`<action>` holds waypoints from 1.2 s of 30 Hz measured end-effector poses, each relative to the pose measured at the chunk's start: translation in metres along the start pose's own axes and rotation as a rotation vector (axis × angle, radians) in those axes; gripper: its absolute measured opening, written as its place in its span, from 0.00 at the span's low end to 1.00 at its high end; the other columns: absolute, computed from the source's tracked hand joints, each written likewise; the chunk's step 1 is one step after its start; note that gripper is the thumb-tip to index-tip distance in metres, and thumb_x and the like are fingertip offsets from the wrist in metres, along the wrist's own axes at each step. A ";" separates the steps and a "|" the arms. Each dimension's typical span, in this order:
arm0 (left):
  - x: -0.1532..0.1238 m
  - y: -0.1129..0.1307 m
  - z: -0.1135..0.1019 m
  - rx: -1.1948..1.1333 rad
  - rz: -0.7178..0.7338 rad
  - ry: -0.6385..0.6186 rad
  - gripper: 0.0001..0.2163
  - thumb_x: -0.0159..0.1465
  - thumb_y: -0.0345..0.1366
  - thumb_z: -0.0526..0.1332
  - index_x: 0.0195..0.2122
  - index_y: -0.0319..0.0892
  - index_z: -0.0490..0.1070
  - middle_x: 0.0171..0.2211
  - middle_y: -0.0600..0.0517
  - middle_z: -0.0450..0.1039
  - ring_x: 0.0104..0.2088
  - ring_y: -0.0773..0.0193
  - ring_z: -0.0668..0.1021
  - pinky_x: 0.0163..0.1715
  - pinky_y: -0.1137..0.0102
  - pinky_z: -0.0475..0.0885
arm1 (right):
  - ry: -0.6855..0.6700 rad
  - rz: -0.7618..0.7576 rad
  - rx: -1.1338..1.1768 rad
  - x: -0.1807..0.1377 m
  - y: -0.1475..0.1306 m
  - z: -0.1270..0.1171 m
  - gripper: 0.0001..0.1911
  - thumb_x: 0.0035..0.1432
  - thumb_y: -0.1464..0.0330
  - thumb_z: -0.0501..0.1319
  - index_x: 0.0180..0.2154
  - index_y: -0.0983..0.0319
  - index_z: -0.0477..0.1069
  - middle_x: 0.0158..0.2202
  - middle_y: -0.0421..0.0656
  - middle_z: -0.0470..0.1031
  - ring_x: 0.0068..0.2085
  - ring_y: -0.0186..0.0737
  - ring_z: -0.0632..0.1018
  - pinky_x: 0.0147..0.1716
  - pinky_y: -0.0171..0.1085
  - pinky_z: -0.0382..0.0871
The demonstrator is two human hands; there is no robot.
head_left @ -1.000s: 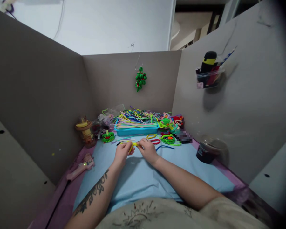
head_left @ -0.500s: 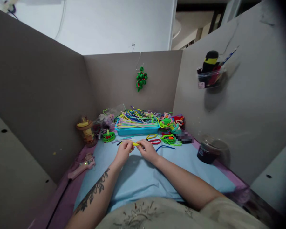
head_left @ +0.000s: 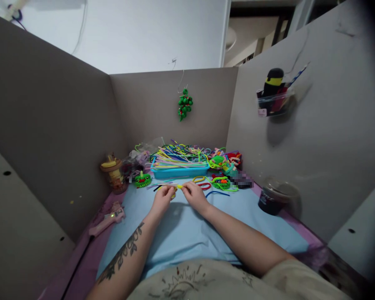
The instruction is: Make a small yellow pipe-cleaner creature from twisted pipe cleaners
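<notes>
My hands have drifted slightly closer to the blue tray [head_left: 178, 171] than a moment ago, the pinch unchanged. My left hand [head_left: 162, 199] and right hand [head_left: 196, 196] sit side by side in front of that tray, forearms stretched over the pale blue desk [head_left: 253, 221]. The fingers [head_left: 186, 190] of both are closed on a yellow pipe cleaner [head_left: 176, 188], which spans the small gap between them; it looks thin, fuzzy and bright, bent near my left hand
</notes>
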State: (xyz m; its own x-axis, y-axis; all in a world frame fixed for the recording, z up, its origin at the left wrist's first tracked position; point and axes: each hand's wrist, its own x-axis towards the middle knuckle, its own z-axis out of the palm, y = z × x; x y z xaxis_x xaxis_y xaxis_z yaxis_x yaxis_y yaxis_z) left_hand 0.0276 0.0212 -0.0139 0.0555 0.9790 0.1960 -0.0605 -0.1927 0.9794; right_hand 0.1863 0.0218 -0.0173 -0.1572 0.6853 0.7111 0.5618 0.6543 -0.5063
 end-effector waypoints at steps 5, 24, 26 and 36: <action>-0.002 0.004 -0.002 0.047 -0.110 0.027 0.21 0.50 0.53 0.62 0.24 0.36 0.71 0.22 0.51 0.70 0.24 0.68 0.71 0.22 0.75 0.63 | -0.023 -0.080 -0.097 -0.002 -0.003 -0.001 0.06 0.58 0.72 0.54 0.32 0.61 0.69 0.31 0.43 0.71 0.35 0.39 0.71 0.36 0.35 0.64; -0.004 0.005 0.000 0.037 -0.160 0.044 0.14 0.51 0.45 0.61 0.20 0.36 0.70 0.20 0.52 0.68 0.22 0.70 0.69 0.20 0.77 0.60 | -0.034 -0.153 -0.315 -0.004 -0.008 -0.002 0.05 0.55 0.74 0.55 0.29 0.60 0.67 0.33 0.44 0.68 0.37 0.40 0.68 0.36 0.36 0.62; -0.004 0.005 0.000 0.044 -0.110 0.023 0.13 0.52 0.42 0.60 0.21 0.36 0.70 0.20 0.52 0.68 0.21 0.70 0.68 0.20 0.77 0.60 | -0.037 -0.146 -0.268 -0.004 -0.009 -0.002 0.04 0.55 0.74 0.56 0.30 0.61 0.67 0.33 0.44 0.68 0.37 0.41 0.68 0.36 0.36 0.62; -0.004 0.013 0.001 0.059 -0.023 -0.037 0.15 0.51 0.45 0.62 0.26 0.35 0.74 0.21 0.51 0.69 0.22 0.69 0.69 0.22 0.75 0.63 | -0.073 -0.112 -0.064 -0.003 -0.009 -0.003 0.07 0.60 0.70 0.53 0.35 0.61 0.70 0.33 0.44 0.70 0.36 0.40 0.71 0.37 0.37 0.64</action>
State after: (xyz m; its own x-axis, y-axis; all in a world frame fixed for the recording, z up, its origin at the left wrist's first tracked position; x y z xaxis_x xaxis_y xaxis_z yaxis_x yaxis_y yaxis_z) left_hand 0.0273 0.0144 -0.0022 0.0935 0.9802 0.1744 -0.0001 -0.1752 0.9845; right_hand 0.1840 0.0124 -0.0133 -0.2795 0.6322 0.7226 0.5876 0.7078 -0.3920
